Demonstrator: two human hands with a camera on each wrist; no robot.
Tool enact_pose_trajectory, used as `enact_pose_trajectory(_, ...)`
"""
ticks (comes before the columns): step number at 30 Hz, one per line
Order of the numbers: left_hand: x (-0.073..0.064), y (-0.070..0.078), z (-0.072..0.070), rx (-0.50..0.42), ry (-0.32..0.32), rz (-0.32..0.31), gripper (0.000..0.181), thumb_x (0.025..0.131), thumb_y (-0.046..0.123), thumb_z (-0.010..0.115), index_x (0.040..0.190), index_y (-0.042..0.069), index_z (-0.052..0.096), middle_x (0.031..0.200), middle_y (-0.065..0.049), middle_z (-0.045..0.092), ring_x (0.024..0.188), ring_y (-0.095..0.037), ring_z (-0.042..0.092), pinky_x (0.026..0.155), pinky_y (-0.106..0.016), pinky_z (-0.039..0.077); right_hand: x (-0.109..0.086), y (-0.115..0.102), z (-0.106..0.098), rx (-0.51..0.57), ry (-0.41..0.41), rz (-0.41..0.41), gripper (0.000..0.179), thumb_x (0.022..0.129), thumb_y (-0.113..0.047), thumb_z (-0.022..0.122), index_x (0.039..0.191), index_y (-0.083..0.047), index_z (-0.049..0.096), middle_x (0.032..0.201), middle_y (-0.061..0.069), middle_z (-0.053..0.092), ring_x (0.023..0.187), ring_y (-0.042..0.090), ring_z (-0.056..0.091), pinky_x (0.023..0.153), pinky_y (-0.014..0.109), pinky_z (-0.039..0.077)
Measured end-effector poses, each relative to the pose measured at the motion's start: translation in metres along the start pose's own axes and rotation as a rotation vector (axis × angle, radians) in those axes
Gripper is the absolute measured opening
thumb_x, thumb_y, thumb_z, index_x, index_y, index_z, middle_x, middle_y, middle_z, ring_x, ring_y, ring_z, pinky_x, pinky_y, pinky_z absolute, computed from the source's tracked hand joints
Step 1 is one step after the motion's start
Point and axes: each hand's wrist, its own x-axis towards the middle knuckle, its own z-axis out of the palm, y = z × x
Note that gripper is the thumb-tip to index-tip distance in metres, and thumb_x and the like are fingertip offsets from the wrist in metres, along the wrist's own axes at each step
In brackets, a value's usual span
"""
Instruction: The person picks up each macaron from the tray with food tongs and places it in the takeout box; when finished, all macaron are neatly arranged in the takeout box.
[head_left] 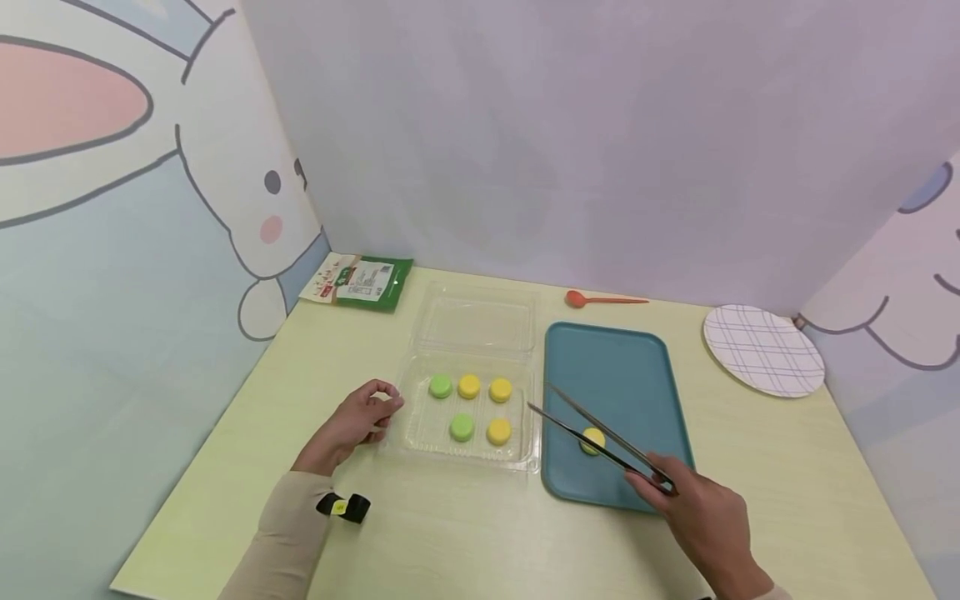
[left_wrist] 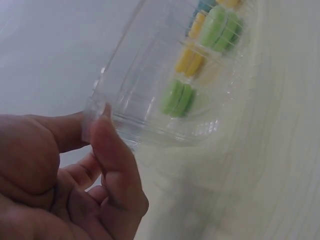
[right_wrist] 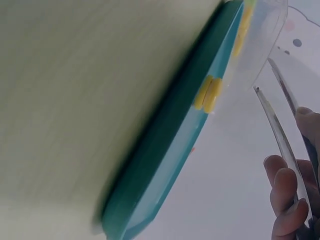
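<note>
My left hand (head_left: 361,423) pinches the left rim of a clear plastic clamshell box (left_wrist: 135,75) between thumb and finger. The box's lid (head_left: 476,321) lies folded back. Inside sit two green macarons (head_left: 462,427) and three yellow macarons (head_left: 468,387). In my right hand (head_left: 701,508) is a pair of long metal tweezers (right_wrist: 280,132), held with its tips apart and nothing between them. Those tips point left, by the box's right edge in the head view. One yellow macaron (right_wrist: 208,94) lies on the blue tray (head_left: 615,367), beneath the tweezers in the head view.
An orange spoon (head_left: 576,299) lies behind the tray, near the back wall. At the back left corner is a green and white packet (head_left: 360,282). A checked white plate (head_left: 763,350) stands at the right. Cartoon-printed walls (head_left: 225,208) border the table.
</note>
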Motion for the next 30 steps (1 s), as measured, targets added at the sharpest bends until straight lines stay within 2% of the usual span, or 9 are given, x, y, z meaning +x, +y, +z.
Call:
enact_pose_trajectory(11, 0.0, -0.003, 0.0, -0.006, -0.006, 0.009, 0.023, 0.102, 0.023, 0.062, 0.116, 0.007, 0.052, 0.077, -0.004, 0.047, 0.068, -0.016, 0.048, 0.06, -0.028, 0.046, -0.012, 0.006, -0.01, -0.013, 0.007, 0.024, 0.062, 0.093, -0.07, 0.051, 0.089, -0.014, 0.075, 0.064, -0.007, 0.066, 0.044, 0.004, 0.05, 0.035, 0.021, 0.03)
enact_pose_trajectory(19, -0.001, 0.0, 0.001, -0.001, 0.005, -0.01, 0.023, 0.103, 0.023, 0.062, 0.117, 0.007, 0.052, 0.078, -0.004, 0.048, 0.068, -0.016, 0.049, 0.06, -0.028, 0.046, -0.023, 0.01, -0.015, -0.075, -0.017, -0.008, 0.068, 0.096, -0.071, 0.044, 0.085, -0.01, 0.073, 0.06, -0.005, 0.065, 0.04, 0.008, 0.051, 0.033, 0.022, 0.029)
enact_pose_trajectory(25, -0.002, 0.001, 0.001, -0.003, 0.007, -0.019, 0.023, 0.103, 0.023, 0.061, 0.117, 0.007, 0.052, 0.079, -0.004, 0.048, 0.068, -0.016, 0.049, 0.059, -0.028, 0.046, -0.03, 0.011, -0.018, -0.081, -0.06, 0.034, 0.068, 0.095, -0.072, 0.043, 0.085, -0.011, 0.072, 0.059, -0.006, 0.064, 0.039, 0.005, 0.049, 0.034, 0.02, 0.027)
enact_pose_trajectory(30, -0.001, 0.002, 0.001, 0.0, 0.001, -0.011, 0.022, 0.103, 0.022, 0.061, 0.116, 0.007, 0.051, 0.079, -0.004, 0.048, 0.068, -0.015, 0.048, 0.06, -0.028, 0.046, -0.036, 0.013, -0.02, -0.078, -0.051, 0.061, 0.068, 0.095, -0.073, 0.044, 0.084, -0.011, 0.072, 0.056, -0.005, 0.061, 0.039, 0.003, 0.046, 0.034, 0.021, 0.027)
